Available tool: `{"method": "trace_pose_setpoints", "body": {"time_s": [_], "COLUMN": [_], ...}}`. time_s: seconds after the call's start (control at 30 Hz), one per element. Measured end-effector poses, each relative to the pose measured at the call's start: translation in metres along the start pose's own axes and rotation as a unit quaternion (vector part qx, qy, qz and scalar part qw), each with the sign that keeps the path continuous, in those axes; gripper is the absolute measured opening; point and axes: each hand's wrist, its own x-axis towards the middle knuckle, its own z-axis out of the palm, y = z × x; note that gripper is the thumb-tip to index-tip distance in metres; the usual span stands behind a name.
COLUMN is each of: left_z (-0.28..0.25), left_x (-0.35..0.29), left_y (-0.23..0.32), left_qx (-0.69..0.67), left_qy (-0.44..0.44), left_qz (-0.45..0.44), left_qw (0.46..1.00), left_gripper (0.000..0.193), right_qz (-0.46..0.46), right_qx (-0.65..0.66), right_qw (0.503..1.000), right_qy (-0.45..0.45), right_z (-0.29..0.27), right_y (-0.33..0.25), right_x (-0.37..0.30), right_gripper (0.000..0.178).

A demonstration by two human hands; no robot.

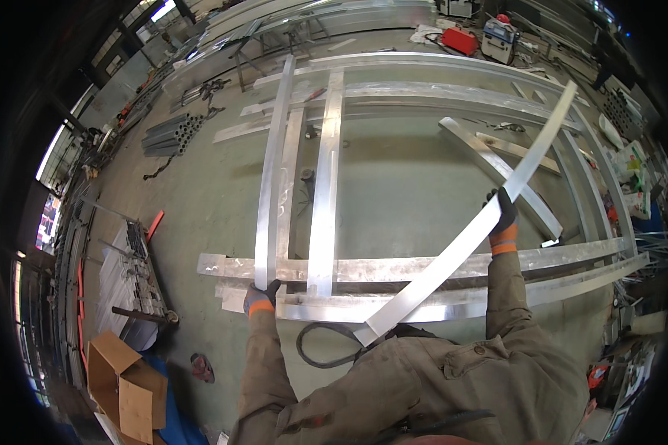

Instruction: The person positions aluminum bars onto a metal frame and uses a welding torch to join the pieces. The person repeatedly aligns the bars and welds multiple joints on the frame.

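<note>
My right hand (505,213), in a grey glove with an orange cuff, grips a long silvery metal bar (460,249) near its middle. That bar slants from in front of my body up to the far right. My left hand (261,297), gloved the same way, is closed round the near end of another long metal bar (274,170), which runs away from me. Beside it lies a parallel metal bar (325,200). Both reach across the near metal rails (393,268). Palm and fingertips of both hands are partly hidden.
Far metal rails (438,93) cross the back, and crossed bars (490,159) lie at right. A bundle of grey tubes (172,135) is on the floor at left. A black cable loop (301,347) lies near me. An open cardboard box (135,393) stands lower left; a red case (459,41) is far off.
</note>
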Motion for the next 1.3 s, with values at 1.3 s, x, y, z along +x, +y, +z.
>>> {"method": "trace_pose_setpoints", "body": {"time_s": [1.3], "left_z": [0.076], "left_x": [0.157], "left_y": [-0.017], "left_qx": [0.145], "left_qy": [-0.173], "left_qz": [0.122], "left_qw": [0.967], "left_gripper": [0.076], "right_qz": [-0.061], "right_qx": [0.041], "right_qw": [0.977], "right_qy": [0.202], "right_z": [-0.311], "right_y": [-0.114], "right_x": [-0.296], "right_gripper": [0.050]}}
